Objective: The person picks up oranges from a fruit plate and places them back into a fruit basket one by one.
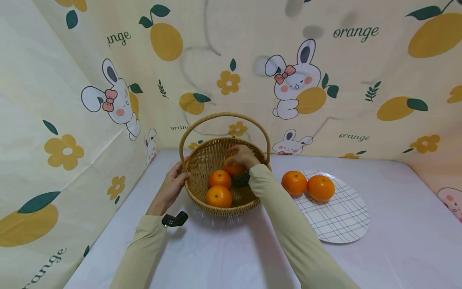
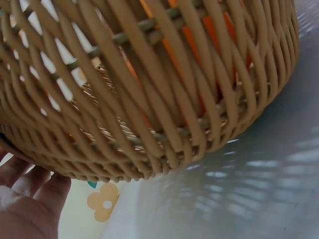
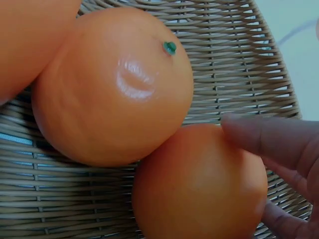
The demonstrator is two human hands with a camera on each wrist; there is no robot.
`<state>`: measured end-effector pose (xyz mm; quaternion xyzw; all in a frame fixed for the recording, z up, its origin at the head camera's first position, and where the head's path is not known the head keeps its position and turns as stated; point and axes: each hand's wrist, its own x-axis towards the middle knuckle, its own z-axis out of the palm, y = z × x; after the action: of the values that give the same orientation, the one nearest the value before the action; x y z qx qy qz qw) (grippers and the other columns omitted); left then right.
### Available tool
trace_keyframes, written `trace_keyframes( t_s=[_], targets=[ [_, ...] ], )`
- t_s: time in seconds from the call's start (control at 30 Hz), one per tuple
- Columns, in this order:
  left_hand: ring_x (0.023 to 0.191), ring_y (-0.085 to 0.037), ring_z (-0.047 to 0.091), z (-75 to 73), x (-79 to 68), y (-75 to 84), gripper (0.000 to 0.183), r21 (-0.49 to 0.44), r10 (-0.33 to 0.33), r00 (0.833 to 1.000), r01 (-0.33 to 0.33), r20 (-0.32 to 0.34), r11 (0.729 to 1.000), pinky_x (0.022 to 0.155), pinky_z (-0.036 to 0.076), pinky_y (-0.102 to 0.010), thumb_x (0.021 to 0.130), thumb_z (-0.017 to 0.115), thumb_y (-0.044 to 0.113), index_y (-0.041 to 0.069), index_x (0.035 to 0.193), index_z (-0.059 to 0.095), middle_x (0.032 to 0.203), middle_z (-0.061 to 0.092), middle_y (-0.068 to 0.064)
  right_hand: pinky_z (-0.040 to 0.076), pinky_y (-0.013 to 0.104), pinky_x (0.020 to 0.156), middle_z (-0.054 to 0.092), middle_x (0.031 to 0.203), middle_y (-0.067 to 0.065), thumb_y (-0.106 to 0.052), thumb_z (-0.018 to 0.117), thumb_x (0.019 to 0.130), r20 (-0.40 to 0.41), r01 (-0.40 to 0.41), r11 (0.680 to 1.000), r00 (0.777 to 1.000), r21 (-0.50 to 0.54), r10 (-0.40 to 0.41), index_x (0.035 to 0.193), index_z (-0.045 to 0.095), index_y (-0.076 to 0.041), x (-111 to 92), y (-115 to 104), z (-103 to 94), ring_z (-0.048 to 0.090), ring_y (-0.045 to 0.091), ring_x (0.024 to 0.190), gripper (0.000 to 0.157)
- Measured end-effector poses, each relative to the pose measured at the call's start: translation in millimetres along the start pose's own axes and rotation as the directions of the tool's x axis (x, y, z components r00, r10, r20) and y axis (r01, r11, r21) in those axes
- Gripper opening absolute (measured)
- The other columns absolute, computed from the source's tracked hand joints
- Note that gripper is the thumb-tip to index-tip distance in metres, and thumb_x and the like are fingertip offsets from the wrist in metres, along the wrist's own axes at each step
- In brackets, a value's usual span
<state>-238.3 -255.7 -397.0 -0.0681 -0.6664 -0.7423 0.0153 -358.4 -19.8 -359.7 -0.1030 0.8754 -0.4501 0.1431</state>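
Observation:
A wicker basket (image 1: pixel 196 168) with an arched handle leans so that its inside faces me. My left hand (image 1: pixel 172 185) grips its left side near the foot of the handle; the left wrist view shows those fingers (image 2: pixel 31 181) at the woven rim. Inside the basket, my right hand (image 1: pixel 245 155) holds an orange (image 3: pixel 199 184), thumb on one side and fingers on the other. Touching that fruit is a second orange (image 3: pixel 114 89) with a green stem mark. A third orange (image 1: pixel 218 196) sits lowest, near the front rim.
Right of the basket, a white oval plate (image 1: pixel 343 218) with a grid pattern bears two oranges (image 1: pixel 320 188). A dark object (image 1: pixel 241 179) lies below my right hand, its kind unclear. Printed cloth walls (image 1: pixel 231 36) stand behind and left of the white table (image 1: pixel 216 257).

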Motion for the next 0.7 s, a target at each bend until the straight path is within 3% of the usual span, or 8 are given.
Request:
trace_keyframes(
  t_s=[0.4,0.7],
  targets=[
    [0.134,-0.031,0.029,-1.7,0.0,-1.5,0.062,0.008,0.012,1.0,-0.012,0.005,1.0,0.106,0.028,-0.049,0.096,0.044,-0.003,0.006,0.154,0.023,0.153,0.025,-0.018,0.044,0.042,0.092,0.05,0.135,0.018,-0.01,0.078,0.08,0.026,-0.035,0.997,0.999,-0.064,0.037,0.131,0.06,-0.009,-4,-2,-6.8,0.05,0.033,0.115,0.054],
    [0.137,-0.032,0.026,-0.7,-0.4,-1.8,0.061,-0.004,0.018,1.0,-0.018,0.007,1.0,0.107,0.023,-0.053,0.096,0.044,-0.004,0.005,0.154,0.023,0.154,0.023,-0.018,0.043,0.04,0.095,0.053,0.132,0.016,-0.01,0.076,0.081,0.023,0.044,0.996,0.999,-0.072,-0.042,0.128,0.062,-0.005,-12,-1,-16.3,0.051,0.031,0.116,0.05]
  ],
)
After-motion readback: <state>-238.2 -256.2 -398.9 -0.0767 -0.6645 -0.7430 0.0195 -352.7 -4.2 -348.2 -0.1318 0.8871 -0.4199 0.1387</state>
